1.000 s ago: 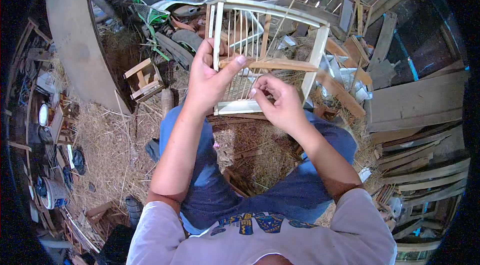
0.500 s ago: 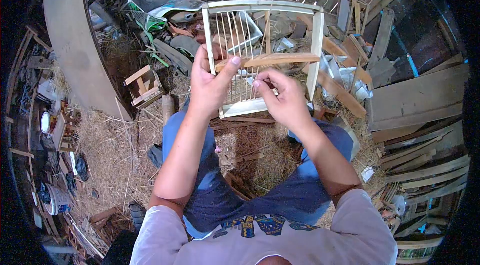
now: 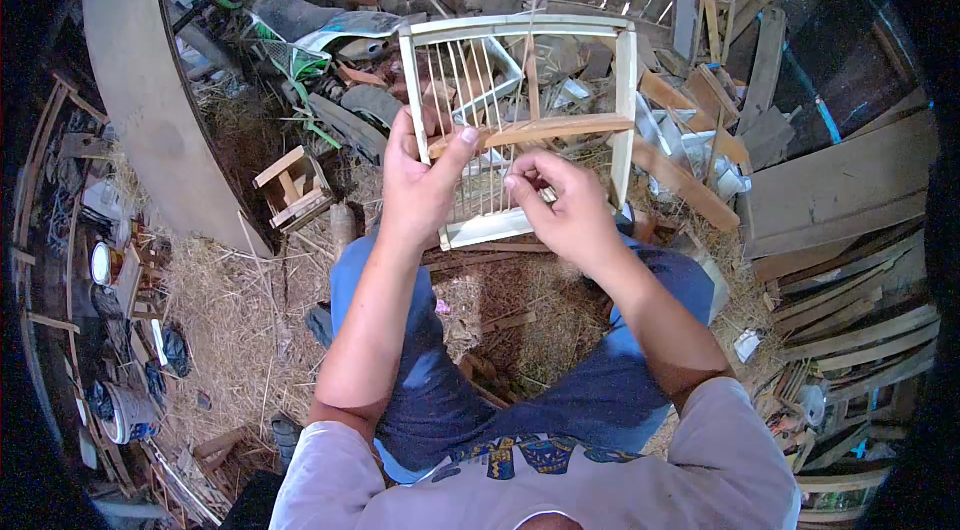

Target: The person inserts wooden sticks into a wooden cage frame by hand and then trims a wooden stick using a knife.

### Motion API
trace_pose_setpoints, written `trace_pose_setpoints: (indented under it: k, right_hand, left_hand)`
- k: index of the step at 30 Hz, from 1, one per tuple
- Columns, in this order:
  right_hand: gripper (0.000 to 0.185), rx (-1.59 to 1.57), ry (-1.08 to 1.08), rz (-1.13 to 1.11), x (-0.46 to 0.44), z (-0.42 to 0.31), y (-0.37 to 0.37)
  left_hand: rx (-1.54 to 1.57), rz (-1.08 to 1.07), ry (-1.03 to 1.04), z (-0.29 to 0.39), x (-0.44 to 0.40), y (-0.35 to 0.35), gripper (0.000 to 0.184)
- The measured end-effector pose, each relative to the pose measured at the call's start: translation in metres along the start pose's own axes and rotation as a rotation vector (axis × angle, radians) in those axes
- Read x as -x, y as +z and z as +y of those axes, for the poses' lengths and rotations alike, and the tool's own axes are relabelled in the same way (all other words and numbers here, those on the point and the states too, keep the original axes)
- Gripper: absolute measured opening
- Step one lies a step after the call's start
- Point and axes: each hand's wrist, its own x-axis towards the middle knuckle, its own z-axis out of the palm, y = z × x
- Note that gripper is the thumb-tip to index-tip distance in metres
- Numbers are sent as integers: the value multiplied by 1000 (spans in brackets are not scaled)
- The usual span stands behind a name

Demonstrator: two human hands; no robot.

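Note:
A pale wooden frame [image 3: 520, 27] stands tilted over my lap, with a browner crossbar [image 3: 570, 126] across its middle. Thin wooden rods [image 3: 492, 80] run through the left part of it, from top rail to bottom rail. My left hand [image 3: 415, 185] is closed around the left side, its thumb pressing on the crossbar's left end. Below the crossbar, my right hand [image 3: 572, 205] pinches one thin rod between thumb and forefinger, the other fingers curled. That rod's exact contact is partly hidden by the fingertips.
Straw and scraps cover the ground around my legs. A small wooden box [image 3: 292, 192] lies to the left, near a large leaning panel [image 3: 140, 80]. Stacked boards [image 3: 840, 200] fill the right side. Beyond the frame lies a green-and-white motorbike [image 3: 300, 50] among wood offcuts.
The frame's top edge has dropped slightly and its right side has shifted a little left. My right fingers, blurred before, now show more clearly in a pinch at the rod.

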Motion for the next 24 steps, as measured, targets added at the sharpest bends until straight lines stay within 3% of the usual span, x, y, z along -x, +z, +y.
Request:
trace_pose_setpoints:
  k: [4,6,11,18,22,24]
  right_hand:
    - [9,0,-22,-50,1,-5,-5]
    - [9,121,-128,40,2,-6,-6]
    - [9,109,-151,165,-8,-20,-28]
    - [11,-127,-180,372,-23,-13,-43]
    - [15,-229,-157,403,-34,-7,-43]
    - [15,-260,-86,406,-38,-3,-43]
  left_hand:
    - [-12,-17,29,-4,-2,-3,34]
    - [-79,-14,19,-3,-2,-4,36]
    - [-64,-13,16,-3,-2,-2,35]
    - [-147,-38,23,-10,5,0,29]
    - [-211,-135,-51,-19,11,-6,33]
    - [-274,-166,12,-19,15,0,37]
